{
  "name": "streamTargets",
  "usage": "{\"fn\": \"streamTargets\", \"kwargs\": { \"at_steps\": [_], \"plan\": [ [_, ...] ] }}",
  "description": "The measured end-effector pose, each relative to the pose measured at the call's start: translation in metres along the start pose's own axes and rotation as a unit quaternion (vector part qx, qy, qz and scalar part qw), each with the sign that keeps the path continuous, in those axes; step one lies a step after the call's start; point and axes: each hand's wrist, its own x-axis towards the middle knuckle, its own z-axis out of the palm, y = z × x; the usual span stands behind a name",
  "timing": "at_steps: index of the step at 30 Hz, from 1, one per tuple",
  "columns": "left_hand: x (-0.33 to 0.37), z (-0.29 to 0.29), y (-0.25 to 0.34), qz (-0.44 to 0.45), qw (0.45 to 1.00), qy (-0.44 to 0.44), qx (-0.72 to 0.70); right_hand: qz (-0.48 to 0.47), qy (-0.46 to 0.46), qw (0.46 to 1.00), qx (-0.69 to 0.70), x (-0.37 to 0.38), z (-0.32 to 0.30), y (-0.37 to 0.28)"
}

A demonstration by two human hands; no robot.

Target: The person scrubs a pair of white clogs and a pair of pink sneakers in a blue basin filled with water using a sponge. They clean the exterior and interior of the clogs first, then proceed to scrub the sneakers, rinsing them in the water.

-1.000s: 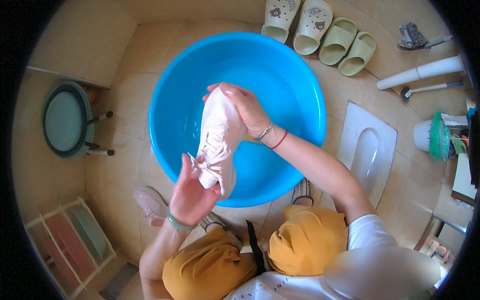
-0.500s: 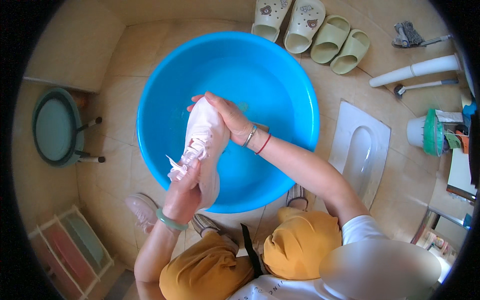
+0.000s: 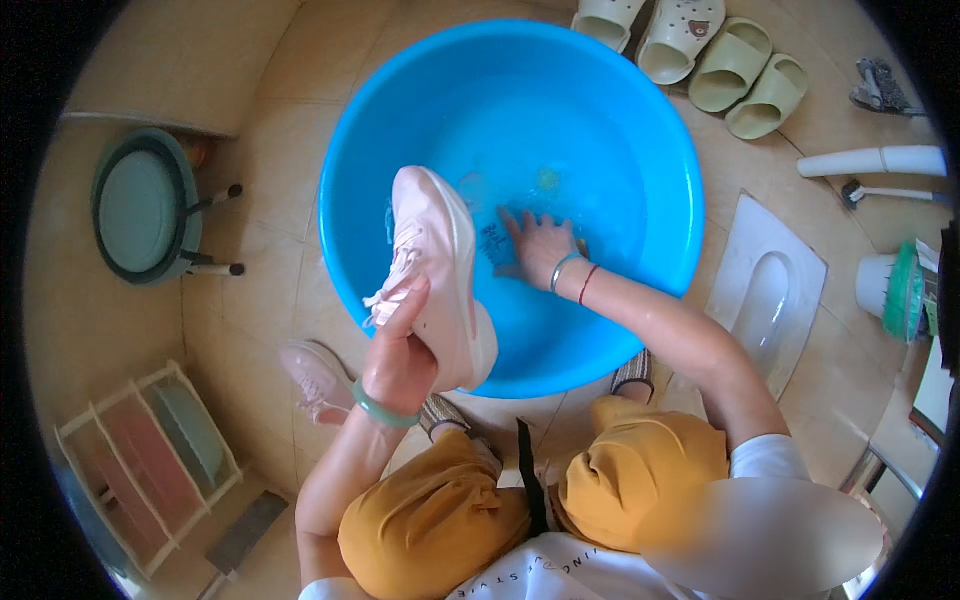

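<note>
My left hand [image 3: 398, 365] is closed around the heel end of a pale pink lace-up sneaker [image 3: 436, 240], thumb by the laces. The shoe is tilted with its toe pointing away from me, over the left part of a big blue basin [image 3: 655, 130]. Inside the basin my right hand [image 3: 542, 246] reaches down into shallow water, fingers spread and nothing in its grasp. Dark marks show beside its fingertips, and a yellowish spot [image 3: 548, 179] lies beyond them. A small brownish thing [image 3: 582, 246] is partly hidden by the right wrist.
A matching pink sneaker [image 3: 318, 376] rests on the tiles at left, near a white rack [image 3: 150, 460]. Green basins [image 3: 150, 210] stand against the left wall. Pale clogs and green slippers [image 3: 732, 65] are behind the basin; a squat toilet [image 3: 765, 290] is at right.
My right hand has let go of the sneaker's toe and moved down right into the basin. The left hand still holds the shoe, now turned to show more of its side. The view has shifted.
</note>
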Motion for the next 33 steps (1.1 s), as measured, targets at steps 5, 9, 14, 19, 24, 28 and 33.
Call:
{"fn": "streamTargets", "kwargs": {
  "at_steps": [5, 9, 14, 19, 24, 28, 33],
  "plan": [
    [0.003, -0.011, -0.003, 0.006, 0.999, 0.011, -0.031, -0.091, -0.046, 0.98, -0.172, -0.036, -0.008, 0.02],
    [0.008, -0.006, -0.009, 0.0, 1.0, 0.011, -0.029, -0.042, -0.094, 0.983, -0.15, -0.022, 0.028, 0.053],
    [0.003, 0.001, -0.009, -0.006, 1.0, 0.003, -0.015, -0.036, 0.031, 0.998, -0.048, 0.005, 0.008, 0.033],
    [0.008, -0.006, -0.009, -0.001, 0.999, 0.004, -0.051, -0.149, 0.047, 0.988, -0.001, 0.034, 0.028, 0.032],
    [0.002, -0.008, -0.002, 0.044, 0.997, 0.027, -0.055, -0.016, 0.016, 0.832, 0.554, 0.032, -0.01, 0.016],
    [0.006, -0.003, -0.004, 0.043, 0.996, 0.02, -0.074, -0.025, -0.034, 0.738, 0.673, -0.018, -0.065, 0.015],
    [0.012, -0.002, -0.006, 0.058, 0.997, -0.008, -0.059, -0.027, 0.005, 0.759, 0.651, -0.024, -0.063, 0.044]
  ]
}}
